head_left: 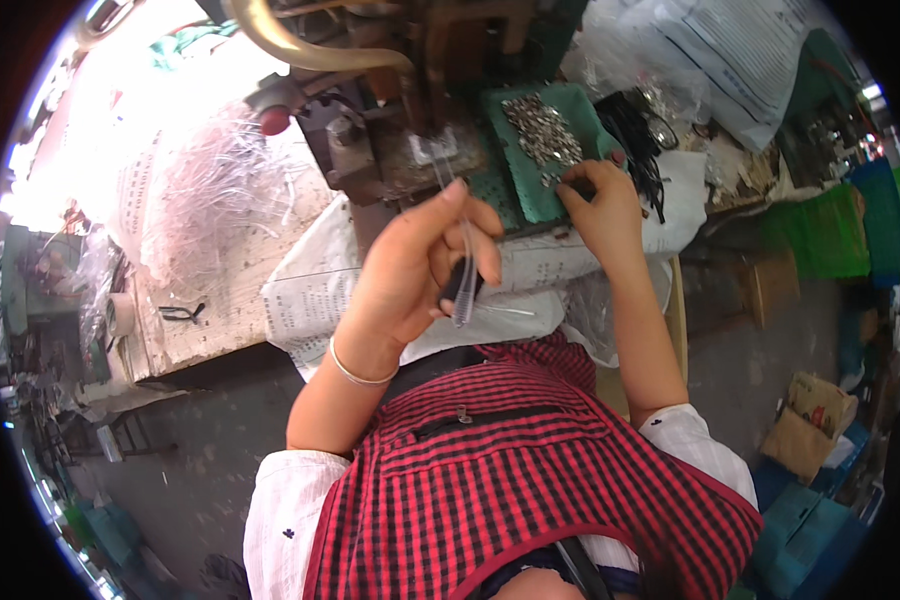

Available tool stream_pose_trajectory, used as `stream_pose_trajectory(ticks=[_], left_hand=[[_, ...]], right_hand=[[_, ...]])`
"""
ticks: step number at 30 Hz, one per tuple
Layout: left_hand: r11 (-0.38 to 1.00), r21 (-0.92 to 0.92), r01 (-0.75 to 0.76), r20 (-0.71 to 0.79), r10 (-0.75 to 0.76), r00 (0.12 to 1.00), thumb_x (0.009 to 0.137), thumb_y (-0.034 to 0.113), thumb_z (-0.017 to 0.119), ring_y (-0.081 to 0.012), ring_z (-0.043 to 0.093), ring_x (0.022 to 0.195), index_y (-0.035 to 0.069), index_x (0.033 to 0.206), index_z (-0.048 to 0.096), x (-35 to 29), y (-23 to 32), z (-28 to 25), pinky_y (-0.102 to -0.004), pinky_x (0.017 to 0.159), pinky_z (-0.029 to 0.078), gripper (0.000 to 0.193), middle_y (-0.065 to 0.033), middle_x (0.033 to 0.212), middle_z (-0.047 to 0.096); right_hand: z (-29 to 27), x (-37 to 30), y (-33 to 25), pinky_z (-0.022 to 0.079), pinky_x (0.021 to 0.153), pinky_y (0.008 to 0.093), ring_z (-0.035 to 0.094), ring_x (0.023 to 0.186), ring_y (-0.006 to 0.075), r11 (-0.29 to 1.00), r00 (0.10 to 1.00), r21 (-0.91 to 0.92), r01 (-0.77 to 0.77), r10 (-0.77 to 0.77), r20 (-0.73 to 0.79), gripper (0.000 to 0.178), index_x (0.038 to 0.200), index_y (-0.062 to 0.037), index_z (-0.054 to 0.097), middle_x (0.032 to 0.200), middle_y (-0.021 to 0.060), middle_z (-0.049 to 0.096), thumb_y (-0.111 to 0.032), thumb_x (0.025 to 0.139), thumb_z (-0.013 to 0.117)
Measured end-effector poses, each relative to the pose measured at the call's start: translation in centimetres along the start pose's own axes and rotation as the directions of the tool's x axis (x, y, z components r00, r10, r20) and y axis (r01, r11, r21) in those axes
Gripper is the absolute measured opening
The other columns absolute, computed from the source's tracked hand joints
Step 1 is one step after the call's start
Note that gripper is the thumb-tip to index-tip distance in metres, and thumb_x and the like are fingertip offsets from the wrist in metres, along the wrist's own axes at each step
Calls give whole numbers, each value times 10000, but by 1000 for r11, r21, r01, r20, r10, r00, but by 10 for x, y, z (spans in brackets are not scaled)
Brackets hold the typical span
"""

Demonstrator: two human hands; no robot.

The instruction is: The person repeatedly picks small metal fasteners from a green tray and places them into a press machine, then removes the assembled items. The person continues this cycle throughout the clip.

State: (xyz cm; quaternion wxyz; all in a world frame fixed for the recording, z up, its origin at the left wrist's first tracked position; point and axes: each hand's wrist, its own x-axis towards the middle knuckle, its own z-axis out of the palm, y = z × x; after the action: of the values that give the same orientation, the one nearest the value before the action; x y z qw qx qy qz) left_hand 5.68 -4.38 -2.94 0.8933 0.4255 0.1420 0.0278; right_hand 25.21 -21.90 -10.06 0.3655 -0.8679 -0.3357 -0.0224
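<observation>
My left hand (pixel 410 255) is closed around a thin clear plastic strap (pixel 466 268). One end of the strap reaches up to the metal work face of a machine (pixel 400 150); the other hangs below my fingers. At the right, my right hand (pixel 607 212) leans over the near corner of a green tray (pixel 523 192). Its thumb and forefinger are pinched together beside a few loose bits, and whatever is between them is too small to make out. A heap of small shiny metal pieces (pixel 540 128) fills the far part of the tray.
Left of the machine lies a tangled pile of clear plastic strips (pixel 205 195), with small black snips (pixel 182 313) and a tape roll (pixel 120 314) nearby. Black cords (pixel 638 145) lie right of the tray. A printed white sack (pixel 315 285) covers the bench edge.
</observation>
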Motion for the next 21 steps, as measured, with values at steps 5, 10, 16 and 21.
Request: stream_pose_trajectory(ticks=[5,10,16,21], left_hand=[[939,343,25,-80,2,997,1115,319,487,-112,671,756,-26,1140,646,-54,-27,-30,-233,572,537,381,-83,864,734],[463,885,-53,-397,808,436,995,39,686,-80,641,733,5,1068,708,-101,21,-82,-231,672,524,83,-27,879,708],[-575,734,361,252,724,642,824,18,758,-255,624,1057,132,1047,768,-97,95,-172,-400,905,505,250,-56,1111,709],[-619,704,348,220,656,722,824,108,728,-281,612,1118,138,919,773,-42,60,-284,-420,960,492,110,-59,1160,703]], right_hand=[[18,12,1,517,828,481,646,965,362,956,988,-268,121,-143,-61,98,872,-88,700,938,115,680,-137,810,759],[5,-10,-2,539,779,442,698,876,359,988,990,-123,-89,74,-122,99,980,-51,713,970,137,732,-114,903,707],[8,12,-14,532,850,446,691,934,379,984,945,-69,166,-179,-275,181,1126,-31,713,997,161,731,-80,963,652],[22,20,-17,519,878,448,674,963,389,969,969,-198,150,-183,-164,170,1079,-43,748,998,150,722,-42,952,635]])
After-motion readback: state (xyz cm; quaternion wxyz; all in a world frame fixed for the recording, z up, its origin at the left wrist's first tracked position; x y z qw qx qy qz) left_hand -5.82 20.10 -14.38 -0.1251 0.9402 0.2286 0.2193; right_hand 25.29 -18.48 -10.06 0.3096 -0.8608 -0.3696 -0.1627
